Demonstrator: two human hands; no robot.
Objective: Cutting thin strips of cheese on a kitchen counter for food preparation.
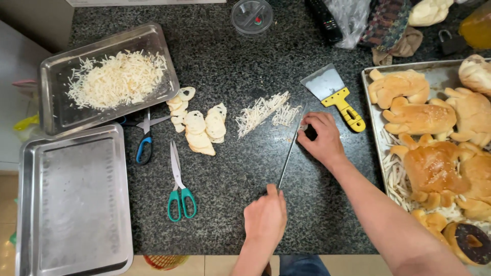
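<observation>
Knife lies mid-surface, thin, stiff and sharp: left hand is wrapped around its near handle, right hand presses bent fingers on the far blade, beside soft, light shreds.

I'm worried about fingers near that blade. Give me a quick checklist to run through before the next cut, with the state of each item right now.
1. Left hand grips the knife handle: ok, closed around the handle end.
2. Right hand fingertips clear of the edge: not ok, they rest on the blade near its tip.
3. Something under the blade to cut: cannot tell, the right hand hides that spot.
4. Cut strips out of the way: ok, piled left of the blade.
5. Sliced pieces within reach: ok, left of the strips.
6. Scraper and green scissors clear of the knife: ok, both lie apart from it.
</observation>
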